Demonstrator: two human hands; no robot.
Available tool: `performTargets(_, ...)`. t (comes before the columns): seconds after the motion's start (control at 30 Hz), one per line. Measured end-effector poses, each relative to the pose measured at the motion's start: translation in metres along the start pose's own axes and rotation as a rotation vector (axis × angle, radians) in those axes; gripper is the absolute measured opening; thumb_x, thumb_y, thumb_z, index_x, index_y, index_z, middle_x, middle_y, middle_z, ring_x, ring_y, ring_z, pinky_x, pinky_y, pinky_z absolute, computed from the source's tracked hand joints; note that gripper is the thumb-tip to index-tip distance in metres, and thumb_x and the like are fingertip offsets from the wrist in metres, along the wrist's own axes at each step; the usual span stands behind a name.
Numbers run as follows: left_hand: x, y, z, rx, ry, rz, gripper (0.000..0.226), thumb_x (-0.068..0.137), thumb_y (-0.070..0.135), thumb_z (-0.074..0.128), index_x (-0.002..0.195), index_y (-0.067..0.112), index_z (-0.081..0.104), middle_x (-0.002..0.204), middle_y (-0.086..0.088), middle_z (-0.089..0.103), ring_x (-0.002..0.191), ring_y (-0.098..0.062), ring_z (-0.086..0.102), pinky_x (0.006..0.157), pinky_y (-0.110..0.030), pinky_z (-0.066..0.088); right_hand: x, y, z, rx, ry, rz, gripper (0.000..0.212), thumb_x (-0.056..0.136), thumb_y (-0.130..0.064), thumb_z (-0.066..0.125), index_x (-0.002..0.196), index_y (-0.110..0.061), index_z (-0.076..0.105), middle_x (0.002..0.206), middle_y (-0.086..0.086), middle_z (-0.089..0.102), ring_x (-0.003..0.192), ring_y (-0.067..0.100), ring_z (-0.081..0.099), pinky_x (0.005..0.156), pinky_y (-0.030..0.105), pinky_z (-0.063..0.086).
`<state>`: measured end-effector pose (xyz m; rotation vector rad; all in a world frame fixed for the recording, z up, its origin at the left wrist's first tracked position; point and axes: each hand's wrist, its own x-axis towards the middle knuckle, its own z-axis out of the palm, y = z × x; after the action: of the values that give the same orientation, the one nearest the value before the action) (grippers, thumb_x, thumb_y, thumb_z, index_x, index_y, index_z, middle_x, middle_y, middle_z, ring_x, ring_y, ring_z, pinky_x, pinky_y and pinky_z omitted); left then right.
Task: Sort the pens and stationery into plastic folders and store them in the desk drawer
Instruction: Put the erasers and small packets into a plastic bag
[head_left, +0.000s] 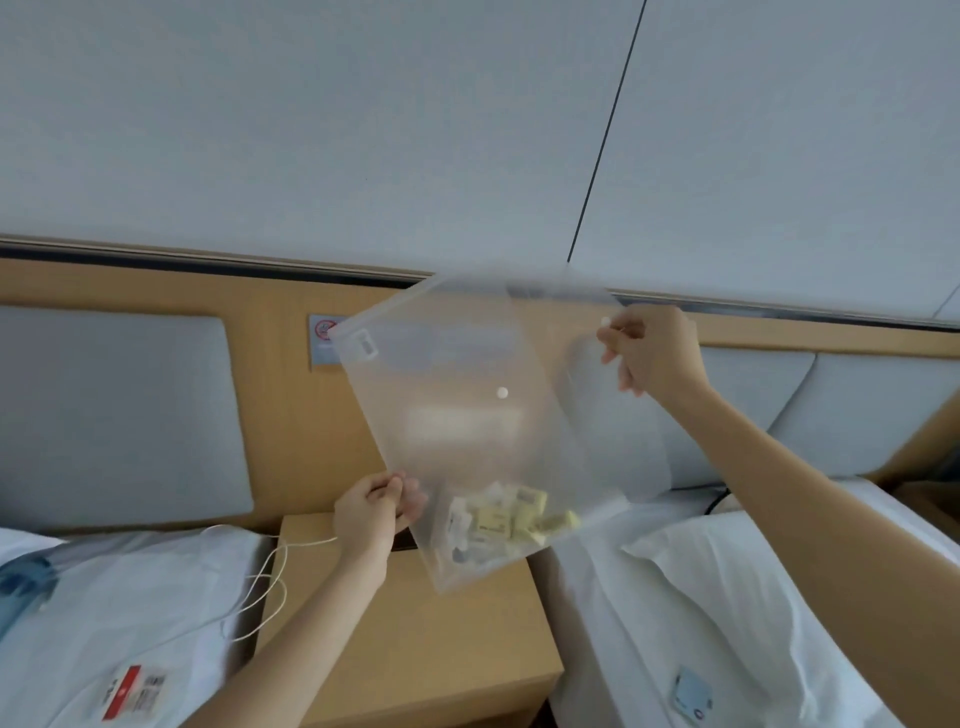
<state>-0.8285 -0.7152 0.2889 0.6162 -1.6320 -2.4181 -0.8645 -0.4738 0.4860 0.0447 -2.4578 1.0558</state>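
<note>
Head view: you've got the plastic folder (467, 415) up in the air over the nightstand (415, 649), small stationery bits (504, 519) already sunk into its bottom corner, so filling looks mostly done; snapping it shut and the drawer are still left. Left hand (371, 512) pinches the lower edge, right hand (649, 351) pinches the flap up high

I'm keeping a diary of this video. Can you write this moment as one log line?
left hand: holds folder bottom edge | right hand: pinches flap | plastic folder: raised, tilted | small stationery: bunched in lower corner | nightstand: below
</note>
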Motion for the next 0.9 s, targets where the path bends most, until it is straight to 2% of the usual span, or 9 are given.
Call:
performTargets(0.1,-0.001,-0.007,-0.008,0.015,-0.035,0.014,0.012,0.096,-0.001,0.049,0.091,0.004,0.059,0.086,-0.015,0.068,0.072,-0.023,0.070,0.055,-0.025,0.057,-0.010,0.007,0.007,0.025,0.022,0.032,0.016,0.091,-0.013,0.060,0.080,-0.002,0.065,0.070,0.015,0.067,0.040,0.027,0.050,0.032,0.023,0.036)
performTargets(0.27,0.000,-0.022,-0.032,0.096,-0.051,0.023,0.016,0.096,-0.001,0.048,0.088,0.008,0.058,0.085,-0.012,0.068,0.058,-0.012,0.069,0.058,-0.027,0.056,-0.038,0.033,0.025,0.024,-0.005,0.136,0.022,0.093,-0.018,0.059,0.077,-0.005,0.065,0.071,0.015,0.068,0.043,0.026,0.053,0.037,0.027,0.043)
performTargets(0.4,-0.001,-0.044,-0.050,0.155,-0.009,-0.008,0.012,0.094,-0.001,0.050,0.091,0.007,0.058,0.082,-0.009,0.065,0.051,-0.003,0.065,0.046,-0.015,0.051,-0.064,0.065,0.055,0.044,-0.006,0.232,0.022,0.093,-0.020,0.059,0.079,-0.004,0.067,0.071,0.012,0.069,0.039,0.023,0.051,0.038,0.027,0.044)
performTargets(0.53,0.002,-0.071,-0.066,0.224,0.016,-0.057,0.010,0.095,-0.001,0.049,0.101,0.003,0.055,0.081,-0.007,0.065,0.051,-0.005,0.066,0.047,-0.014,0.050,-0.088,0.099,0.086,0.099,-0.019,0.321,0.017,0.093,-0.017,0.059,0.083,-0.006,0.066,0.069,0.009,0.067,0.034,0.017,0.048,0.034,0.026,0.041)
performTargets(0.7,0.012,-0.109,-0.079,0.327,0.044,-0.118,0.012,0.096,0.001,0.048,0.104,0.003,0.057,0.084,-0.006,0.067,0.055,-0.007,0.068,0.050,-0.015,0.051,-0.103,0.147,0.122,0.153,-0.056,0.425,0.013,0.093,-0.017,0.058,0.087,-0.008,0.065,0.073,0.010,0.068,0.041,0.026,0.051,0.036,0.026,0.040)
performTargets(0.9,0.036,-0.172,-0.087,0.435,0.129,-0.188,0.012,0.094,0.000,0.051,0.103,0.003,0.059,0.084,-0.008,0.068,0.056,-0.011,0.068,0.050,-0.018,0.053,-0.113,0.214,0.178,0.196,-0.163,0.518,0.016,0.095,-0.015,0.053,0.089,-0.004,0.063,0.060,0.003,0.059,0.028,0.007,0.042,0.032,0.020,0.034)
